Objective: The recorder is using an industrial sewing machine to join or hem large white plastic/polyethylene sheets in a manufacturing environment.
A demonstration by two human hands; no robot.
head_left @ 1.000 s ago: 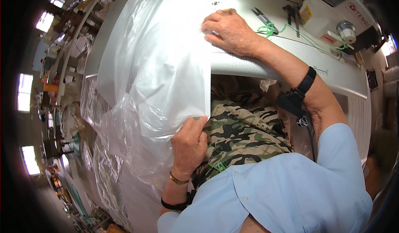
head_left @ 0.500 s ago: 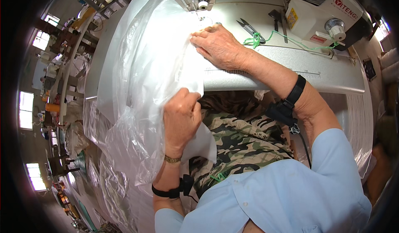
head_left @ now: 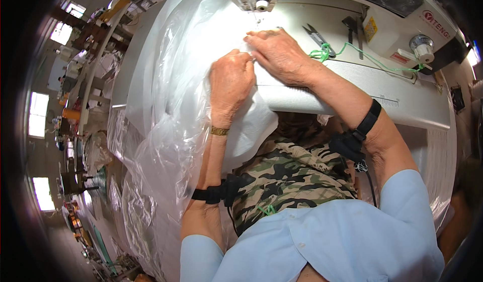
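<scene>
Under the head of a white sewing machine (head_left: 402, 35) lies clear plastic sheeting (head_left: 166, 90) together with white sheet material (head_left: 251, 126). My left hand (head_left: 232, 83) is closed on the edge of the sheet, its fingers curled in toward the right hand. Just in front of the needle area, my right hand (head_left: 282, 55) pinches the same edge, thumb and fingers together. The two hands nearly touch. The sheeting spills off the table's left side and over my left forearm, and a white flap hangs below my left hand.
Thread snips (head_left: 320, 39) with green cord (head_left: 370, 57) tied to them lie right of the needle. Beside them are a dark-headed tool (head_left: 349, 25) and a flat metal strip. The table's rounded front edge (head_left: 422, 113) faces my lap in camouflage cloth (head_left: 292, 166).
My left hand has moved up along the sheet's edge to beside my right hand. The white flap has come up with it. The whole view has shifted slightly.
</scene>
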